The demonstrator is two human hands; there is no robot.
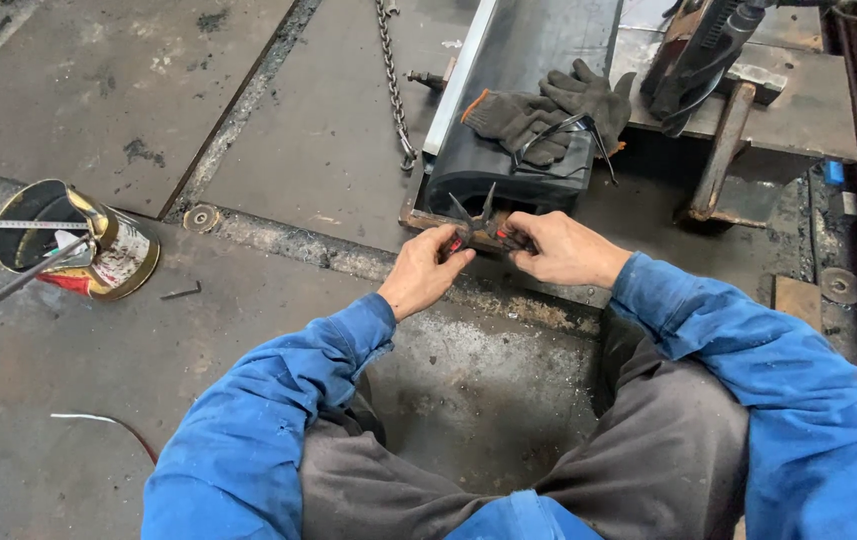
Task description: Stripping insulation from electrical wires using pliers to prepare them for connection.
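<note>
Both of my hands meet in front of me over a rusty metal floor. My left hand (420, 272) and my right hand (560, 248) each grip a handle of a pair of dark pliers (478, 218) with red on the handles. The pliers' jaws are spread apart and point away from me, toward a black metal block (508, 130). Blue sleeves cover both my arms, and my knees in grey trousers are below.
A pair of grey work gloves (548, 110) and dark-rimmed glasses lie on the black block. A chain (393, 80) hangs down at centre top. A tin can (78, 245) holding tools stands at left beside a tape measure. A dark power tool (703, 55) rests top right.
</note>
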